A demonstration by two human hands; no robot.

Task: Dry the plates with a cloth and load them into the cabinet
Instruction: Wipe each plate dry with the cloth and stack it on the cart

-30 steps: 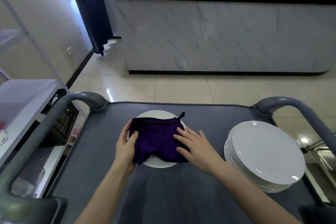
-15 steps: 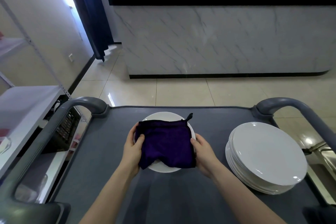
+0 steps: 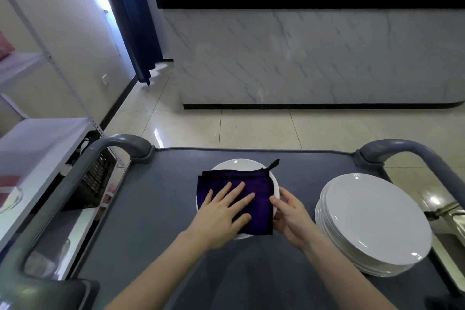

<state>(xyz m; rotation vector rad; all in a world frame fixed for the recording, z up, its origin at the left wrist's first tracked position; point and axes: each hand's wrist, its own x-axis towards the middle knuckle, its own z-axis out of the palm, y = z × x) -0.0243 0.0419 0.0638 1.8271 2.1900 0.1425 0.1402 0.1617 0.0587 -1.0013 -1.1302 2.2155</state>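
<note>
We are pressing our left hand [image 3: 221,211] flat on the cloth [image 3: 261,206], which is hiding most of the plate [image 3: 236,165] near the far edge of the cart [image 3: 156,209]. Our right hand [image 3: 292,214] is gripping the plate's right rim, fingers partly hidden.

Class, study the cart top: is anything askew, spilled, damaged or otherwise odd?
Nothing stands out. The purple cloth lies folded on the single plate under the flat left hand. The right hand holds that plate's rim, and the plate stack sits whole on the right side of the cart. No spill or crack shows.
</note>
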